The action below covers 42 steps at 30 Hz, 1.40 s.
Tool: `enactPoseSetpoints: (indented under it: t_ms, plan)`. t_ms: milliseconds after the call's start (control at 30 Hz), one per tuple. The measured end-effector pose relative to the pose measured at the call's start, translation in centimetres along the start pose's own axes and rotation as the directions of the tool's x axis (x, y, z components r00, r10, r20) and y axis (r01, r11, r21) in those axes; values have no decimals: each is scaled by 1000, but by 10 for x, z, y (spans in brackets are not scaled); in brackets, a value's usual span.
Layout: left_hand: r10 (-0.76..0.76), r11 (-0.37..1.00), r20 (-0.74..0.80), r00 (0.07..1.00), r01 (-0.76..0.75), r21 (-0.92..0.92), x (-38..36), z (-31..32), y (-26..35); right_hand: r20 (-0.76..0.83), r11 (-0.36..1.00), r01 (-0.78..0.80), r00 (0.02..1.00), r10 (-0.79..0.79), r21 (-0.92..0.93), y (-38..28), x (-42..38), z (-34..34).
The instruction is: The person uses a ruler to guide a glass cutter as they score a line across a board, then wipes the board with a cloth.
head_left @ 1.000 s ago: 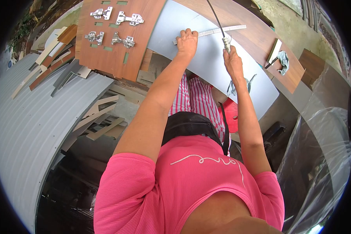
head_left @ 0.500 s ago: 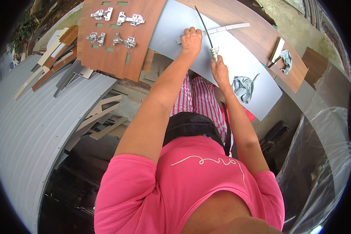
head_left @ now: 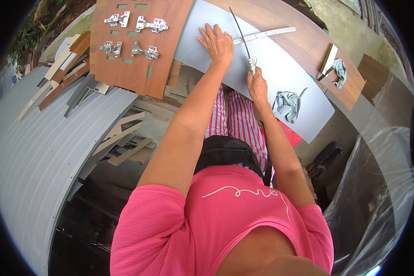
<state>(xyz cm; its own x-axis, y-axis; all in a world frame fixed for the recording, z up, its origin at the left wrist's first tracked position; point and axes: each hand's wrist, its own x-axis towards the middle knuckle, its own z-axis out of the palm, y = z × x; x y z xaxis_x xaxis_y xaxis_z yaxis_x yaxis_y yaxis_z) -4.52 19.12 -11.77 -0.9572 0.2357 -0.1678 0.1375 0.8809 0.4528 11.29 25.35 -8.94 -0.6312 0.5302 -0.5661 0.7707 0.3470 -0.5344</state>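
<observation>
My left hand point(head_left: 217, 45) lies with its fingers spread on a smooth pale grey board point(head_left: 207, 18). It covers one end of a light flat strip with cross marks point(head_left: 276, 32), which lies slantwise over the board. In my right hand point(head_left: 257, 85) is a long, thin, dark rod-like tool with a wrapped pale handle point(head_left: 251, 66); my fingers are closed round the lower handle. The tool points away from me and crosses above the strip. A crumpled grey-blue cloth point(head_left: 287, 106) sits on the board, right of my right hand.
Several metal hinges point(head_left: 146, 50) rest on a brown wood-look panel point(head_left: 119, 76) at left. Another brown panel point(head_left: 349, 92) carries a pale block point(head_left: 327, 57) and a second cloth point(head_left: 339, 73). Wood offcuts point(head_left: 60, 76) lie on a corrugated sheet point(head_left: 37, 133). Clear plastic sheeting point(head_left: 368, 184) hangs at right.
My left hand has opened from curled fingers on the strip to spread fingers, and has shifted slightly left. My right hand keeps hold of the tool, almost unmoved.
</observation>
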Motion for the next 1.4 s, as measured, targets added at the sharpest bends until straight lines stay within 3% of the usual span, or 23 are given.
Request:
enactPoseSetpoints:
  t_ms: [233,533,667,967,1233,1300,1400]
  plan:
    - [-87,993,-89,992,93,66,16,28,6,0,997,-21,1000,21,-73,-2,2,4]
    - [-72,988,-109,991,86,127,17,32,4,16,995,-53,998,55,-82,-3,11,14]
    - [-91,987,-91,992,102,127,18,29,5,18,994,-8,1000,10,-106,-13,30,12]
    - [-112,982,-75,991,122,147,17,27,6,55,995,-75,995,79,-72,-6,5,7]
    - [-113,985,-85,990,123,124,18,25,9,31,993,47,999,-44,-110,-21,26,4]
    - [-113,990,-84,990,120,79,17,27,8,51,991,-40,998,46,-125,-11,10,5]
    - [-101,990,-144,984,113,80,14,27,7,68,991,-23,997,32,-130,-3,0,3]
